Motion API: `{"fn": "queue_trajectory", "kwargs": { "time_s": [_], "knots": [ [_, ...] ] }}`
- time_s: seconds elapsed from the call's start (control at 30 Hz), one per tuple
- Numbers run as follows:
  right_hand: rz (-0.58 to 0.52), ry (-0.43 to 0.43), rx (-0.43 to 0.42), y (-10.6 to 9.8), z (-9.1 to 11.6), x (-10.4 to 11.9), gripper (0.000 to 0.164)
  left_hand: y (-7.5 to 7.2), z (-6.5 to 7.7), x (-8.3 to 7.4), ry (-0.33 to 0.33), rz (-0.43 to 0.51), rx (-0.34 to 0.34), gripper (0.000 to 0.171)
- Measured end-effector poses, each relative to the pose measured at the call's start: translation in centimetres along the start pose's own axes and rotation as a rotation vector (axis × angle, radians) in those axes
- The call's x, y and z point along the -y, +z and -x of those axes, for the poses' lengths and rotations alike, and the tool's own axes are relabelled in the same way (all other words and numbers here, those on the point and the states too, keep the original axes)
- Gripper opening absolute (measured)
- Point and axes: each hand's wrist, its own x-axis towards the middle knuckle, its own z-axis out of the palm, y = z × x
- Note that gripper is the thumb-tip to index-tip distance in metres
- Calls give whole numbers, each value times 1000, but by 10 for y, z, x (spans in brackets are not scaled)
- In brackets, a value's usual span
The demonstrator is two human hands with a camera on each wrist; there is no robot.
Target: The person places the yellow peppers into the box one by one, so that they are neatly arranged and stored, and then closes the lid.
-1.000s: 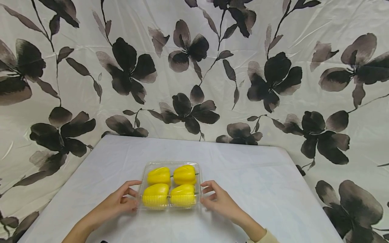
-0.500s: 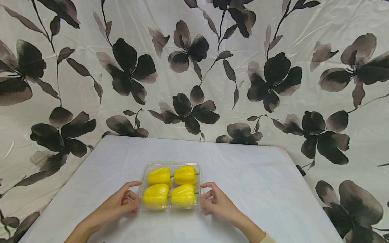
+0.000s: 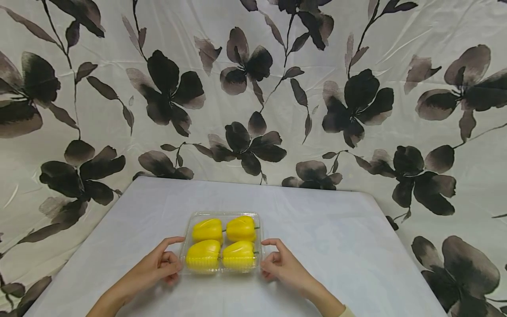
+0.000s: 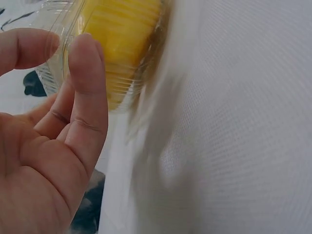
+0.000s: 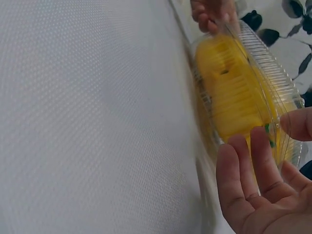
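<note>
A clear plastic clamshell box [image 3: 221, 214] with ribbed sides holds several yellow bell peppers [image 3: 239, 255] with short green stems. Its lid is down over them. My left hand [image 3: 156, 264] is at the box's left side, index finger reaching along it and thumb at the near corner. In the left wrist view, fingertips [image 4: 87, 53] and thumb close on the box's edge. Opposite, my right hand [image 3: 287, 264] has its index finger and thumb at the right side. In the right wrist view, fingers [image 5: 263, 151] and thumb lie about that edge. Parts of the box's underside are hidden.
The box is over a white-covered table [image 3: 317, 229], in its near middle. Behind the table hangs a pale cloth [image 3: 301, 145] with dark flower prints. A light sleeve [image 3: 347, 311] shows at the right forearm.
The box has stayed in place. Both hands remain at its sides, their thumbs and lower fingers shifting slightly against the edges.
</note>
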Motion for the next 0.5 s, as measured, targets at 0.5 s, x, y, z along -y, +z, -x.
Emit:
{"fn": "queue_trajectory", "kwargs": {
  "time_s": [0.5],
  "knots": [
    [-49,10,5,4,-1,-1,60,2,2,0,-1,28,25,77]
  ]
}}
